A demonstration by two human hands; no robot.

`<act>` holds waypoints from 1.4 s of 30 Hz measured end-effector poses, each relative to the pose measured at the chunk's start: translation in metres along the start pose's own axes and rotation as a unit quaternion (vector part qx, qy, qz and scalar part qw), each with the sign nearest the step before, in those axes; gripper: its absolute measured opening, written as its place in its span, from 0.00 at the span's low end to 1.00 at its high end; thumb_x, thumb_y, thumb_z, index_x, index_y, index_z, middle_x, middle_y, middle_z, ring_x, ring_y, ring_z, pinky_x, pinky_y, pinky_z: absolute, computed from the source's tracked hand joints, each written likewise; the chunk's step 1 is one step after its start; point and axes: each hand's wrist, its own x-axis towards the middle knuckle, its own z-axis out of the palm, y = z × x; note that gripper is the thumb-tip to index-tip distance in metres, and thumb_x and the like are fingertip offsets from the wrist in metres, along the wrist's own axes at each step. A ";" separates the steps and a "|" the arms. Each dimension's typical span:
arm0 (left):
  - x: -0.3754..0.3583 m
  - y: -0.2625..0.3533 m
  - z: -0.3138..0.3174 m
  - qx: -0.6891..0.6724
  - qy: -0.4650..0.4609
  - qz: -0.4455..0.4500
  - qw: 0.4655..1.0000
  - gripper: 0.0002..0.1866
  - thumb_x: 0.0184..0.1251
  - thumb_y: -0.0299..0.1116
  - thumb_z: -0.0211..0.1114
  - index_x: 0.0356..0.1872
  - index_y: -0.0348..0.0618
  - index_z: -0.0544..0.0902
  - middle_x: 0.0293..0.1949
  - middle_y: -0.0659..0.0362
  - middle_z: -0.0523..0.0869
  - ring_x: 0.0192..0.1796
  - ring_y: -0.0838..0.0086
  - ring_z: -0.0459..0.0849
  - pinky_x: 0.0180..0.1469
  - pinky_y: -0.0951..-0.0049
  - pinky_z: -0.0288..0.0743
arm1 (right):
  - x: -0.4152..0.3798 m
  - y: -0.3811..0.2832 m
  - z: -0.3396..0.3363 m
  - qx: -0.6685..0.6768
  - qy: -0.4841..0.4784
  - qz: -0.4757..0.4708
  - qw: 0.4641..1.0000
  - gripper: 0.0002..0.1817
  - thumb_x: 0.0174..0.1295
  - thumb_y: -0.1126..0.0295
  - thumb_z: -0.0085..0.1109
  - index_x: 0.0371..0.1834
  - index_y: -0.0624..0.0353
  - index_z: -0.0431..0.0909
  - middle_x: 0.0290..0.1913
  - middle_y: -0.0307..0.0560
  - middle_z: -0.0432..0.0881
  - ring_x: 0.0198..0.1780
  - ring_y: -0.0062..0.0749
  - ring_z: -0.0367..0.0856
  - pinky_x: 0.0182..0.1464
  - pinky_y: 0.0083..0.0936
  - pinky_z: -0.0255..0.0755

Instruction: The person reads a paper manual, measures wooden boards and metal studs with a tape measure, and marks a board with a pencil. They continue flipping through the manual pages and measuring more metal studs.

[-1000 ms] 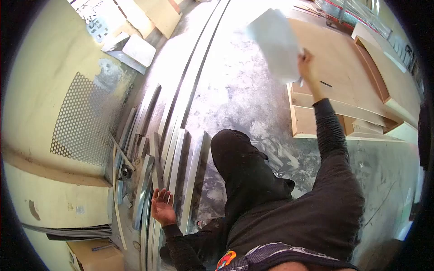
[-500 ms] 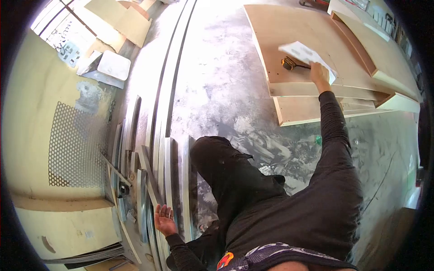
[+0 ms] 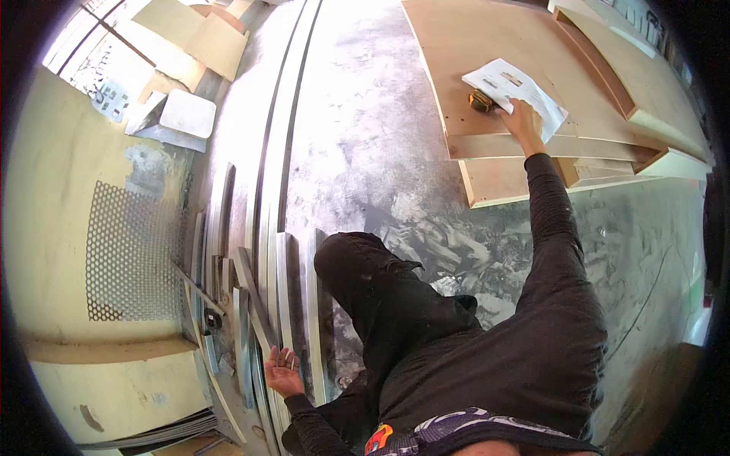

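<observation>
My right hand (image 3: 523,124) reaches out over the wooden panel (image 3: 464,45), at the lower edge of a white printed sheet (image 3: 525,85). Its fingers are bent beside a yellow and black tape measure (image 3: 480,100); what they grip is too small to make out. The sheet lies on the panel, partly under the hand. Palm up, my left hand (image 3: 283,372) rests near the metal bars (image 3: 285,289) with its fingers apart and nothing in it.
Long metal profiles (image 3: 275,152) run up the floor on the left. A perforated metal sheet (image 3: 129,254) leans at the far left, below a white box-like piece (image 3: 188,114). Curved wooden pieces (image 3: 646,91) stand at the right.
My right hand has moved slightly left, towards the tape measure. The sheet, lifted at an angle before, now lies flatter with its print showing. My left hand stays much the same.
</observation>
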 end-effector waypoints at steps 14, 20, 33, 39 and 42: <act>-0.024 -0.008 -0.040 -0.001 0.006 0.006 1.000 0.27 0.70 0.51 0.50 0.62 0.45 0.72 0.51 0.56 0.81 0.53 0.64 0.78 0.60 0.63 0.66 | -0.003 -0.046 0.038 -0.070 -0.066 -0.111 0.989 0.38 0.50 0.32 0.53 0.39 0.61 0.83 0.39 0.61 0.83 0.41 0.56 0.83 0.41 0.46 0.77; -0.047 -0.009 -0.045 0.064 0.006 0.012 0.998 0.21 0.69 0.44 0.56 0.57 0.44 0.75 0.45 0.59 0.82 0.48 0.73 0.80 0.53 0.72 0.71 | -0.071 -0.162 -0.051 -0.088 -0.147 -0.098 0.980 0.41 0.49 0.30 0.55 0.47 0.60 0.80 0.44 0.55 0.84 0.45 0.49 0.82 0.47 0.42 0.75; -0.063 -0.023 -0.004 -0.120 -0.065 0.106 0.985 0.17 0.72 0.38 0.57 0.53 0.36 0.77 0.39 0.59 0.83 0.43 0.76 0.83 0.51 0.71 0.79 | -0.371 -0.470 -0.156 0.370 -0.368 -0.694 0.495 0.26 0.42 0.68 0.67 0.49 0.61 0.77 0.41 0.55 0.83 0.41 0.44 0.84 0.44 0.32 0.77; -0.074 -0.013 -0.046 -0.239 0.064 0.191 0.950 0.13 0.64 0.28 0.65 0.48 0.39 0.76 0.42 0.54 0.83 0.45 0.70 0.84 0.49 0.68 0.81 | -0.464 -0.525 -0.179 0.327 -0.355 -0.781 0.396 0.25 0.43 0.63 0.65 0.48 0.57 0.76 0.38 0.53 0.81 0.36 0.52 0.81 0.38 0.39 0.75; -0.097 0.004 -0.056 -0.228 0.088 0.212 0.946 0.14 0.60 0.26 0.68 0.44 0.39 0.74 0.39 0.52 0.83 0.42 0.68 0.85 0.43 0.69 0.82 | -0.489 -0.530 -0.199 0.318 -0.289 -0.813 0.393 0.31 0.48 0.63 0.66 0.59 0.51 0.70 0.43 0.50 0.80 0.38 0.50 0.82 0.39 0.39 0.75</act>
